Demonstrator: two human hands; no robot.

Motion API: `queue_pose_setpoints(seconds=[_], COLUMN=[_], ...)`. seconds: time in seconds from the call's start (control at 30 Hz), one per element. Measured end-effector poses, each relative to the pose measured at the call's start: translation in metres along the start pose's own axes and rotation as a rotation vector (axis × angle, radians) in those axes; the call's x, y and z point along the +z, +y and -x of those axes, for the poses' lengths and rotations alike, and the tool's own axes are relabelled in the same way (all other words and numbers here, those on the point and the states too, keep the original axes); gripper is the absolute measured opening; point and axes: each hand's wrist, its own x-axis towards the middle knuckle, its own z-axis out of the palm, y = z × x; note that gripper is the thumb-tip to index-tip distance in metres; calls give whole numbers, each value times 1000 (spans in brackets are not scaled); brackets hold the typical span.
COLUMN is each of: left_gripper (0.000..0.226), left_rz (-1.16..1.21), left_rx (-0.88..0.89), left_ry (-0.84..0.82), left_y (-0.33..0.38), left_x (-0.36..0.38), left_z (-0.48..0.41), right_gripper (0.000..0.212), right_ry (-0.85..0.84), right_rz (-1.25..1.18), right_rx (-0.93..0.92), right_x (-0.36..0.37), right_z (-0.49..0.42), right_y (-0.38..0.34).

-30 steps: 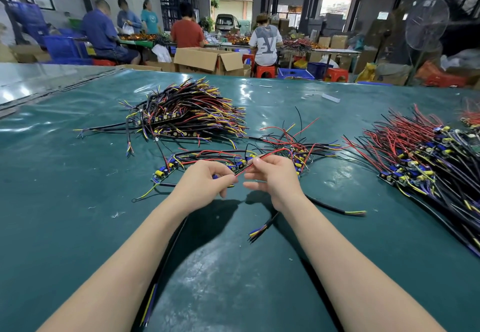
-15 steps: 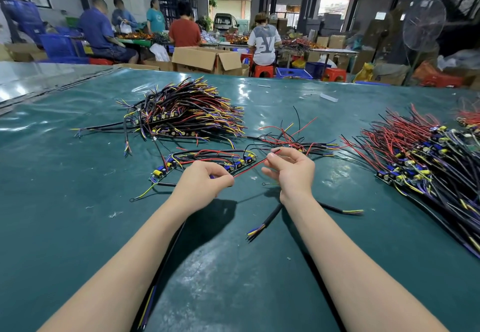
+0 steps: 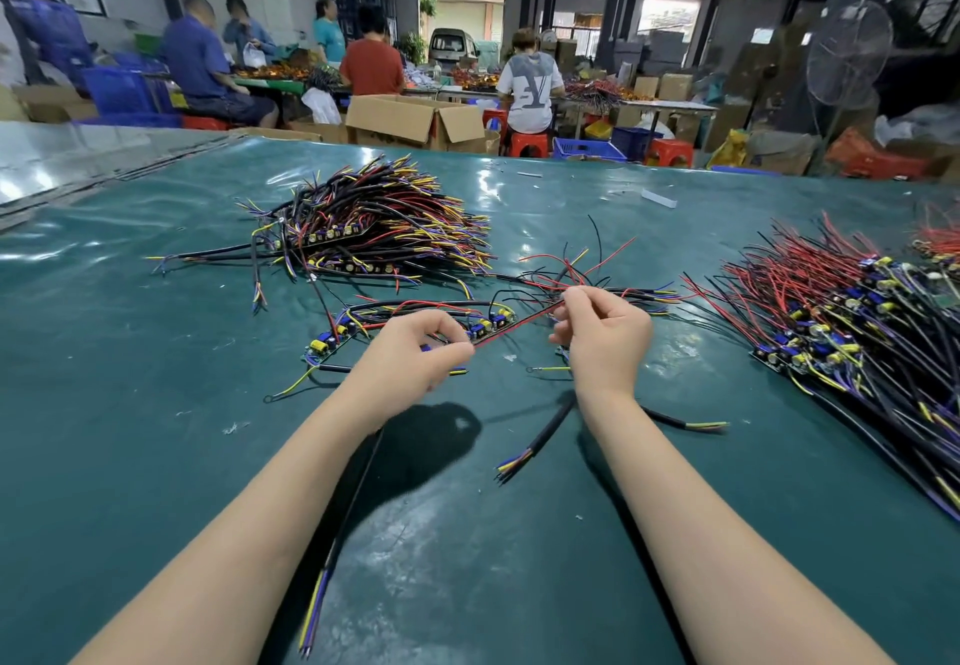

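Spreading under everything, green table cover point(image 3: 156, 456). Lying on it at far right, big heap of wired boards point(image 3: 852, 321); farther back, left of centre, smaller heap point(image 3: 384, 233). Hovering near the middle, left hand point(image 3: 410, 360) and right hand point(image 3: 608, 339), each pinching red wire point(image 3: 519, 324) between thumb and fingertip, stretched between them just above loose boards point(image 3: 324, 347).

Left hand point(image 3: 410, 357) and right hand point(image 3: 605, 342) bare, forearms bare too
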Motion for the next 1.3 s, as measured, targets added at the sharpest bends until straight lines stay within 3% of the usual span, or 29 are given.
queue_pose_setpoints(seconds=[0.1, 0.23, 0.4, 0.83, 1.03, 1.3], left_gripper=[21, 24, 17, 18, 18, 23], left_rz=[224, 422, 413, 385, 198, 170], left_rx=[-107, -230, -272, -211, -161, -72], left_ry=[-169, -187, -204, -67, -71, -84], left_y=[5, 5, 5, -3, 1, 0], left_x=[4, 2, 2, 4, 3, 4], left_z=[3, 3, 5, -3, -5, -1], right_gripper=[36, 28, 24, 14, 27, 20], right_ry=[7, -64, -198, -677, -636, -404], right_rz=[-90, -263, -387, -105, -58, -295], right_rx=[103, 309, 592, 566, 608, 645], right_x=[-2, -4, 7, 24, 22, 23], right_z=[-2, -5, 4, 35, 30, 28], right_y=[2, 1, -6, -20, -22, -21])
